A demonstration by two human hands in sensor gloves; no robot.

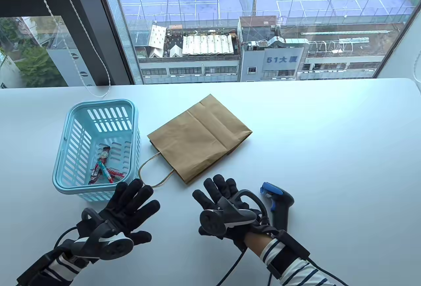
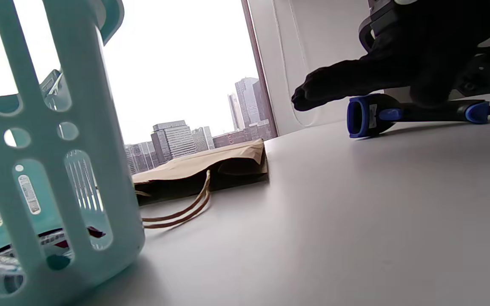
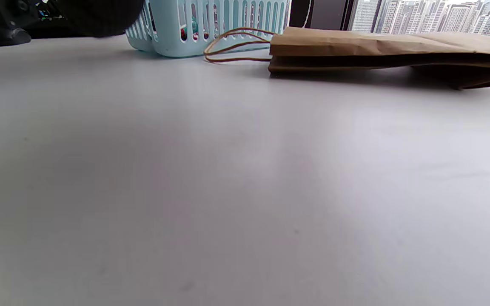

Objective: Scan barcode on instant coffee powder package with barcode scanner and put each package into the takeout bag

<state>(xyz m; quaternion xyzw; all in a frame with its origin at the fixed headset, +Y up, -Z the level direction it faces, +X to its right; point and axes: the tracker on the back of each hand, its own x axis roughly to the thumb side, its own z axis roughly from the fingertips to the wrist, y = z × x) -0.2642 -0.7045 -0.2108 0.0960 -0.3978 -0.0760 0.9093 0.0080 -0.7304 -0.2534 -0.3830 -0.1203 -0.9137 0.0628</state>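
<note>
A brown paper takeout bag point(image 1: 200, 139) lies flat in the middle of the table, its rope handles point(image 1: 154, 174) pointing toward me. Several red coffee stick packages point(image 1: 103, 167) lie in the light-blue basket point(image 1: 79, 125) on the left. A black and blue barcode scanner point(image 1: 278, 205) lies on the table just right of my right hand point(image 1: 218, 197). My left hand point(image 1: 133, 203) rests flat by the basket's near corner with fingers spread. Both hands are open and hold nothing. In the left wrist view the scanner point(image 2: 398, 114) lies behind my right hand point(image 2: 355, 80).
A window runs along the table's far edge point(image 1: 210, 83), with a blind cord point(image 1: 82, 69) hanging down to the table behind the basket. The white tabletop point(image 1: 329, 141) stretches wide to the right of the bag. Cables trail from both wrists off the near edge.
</note>
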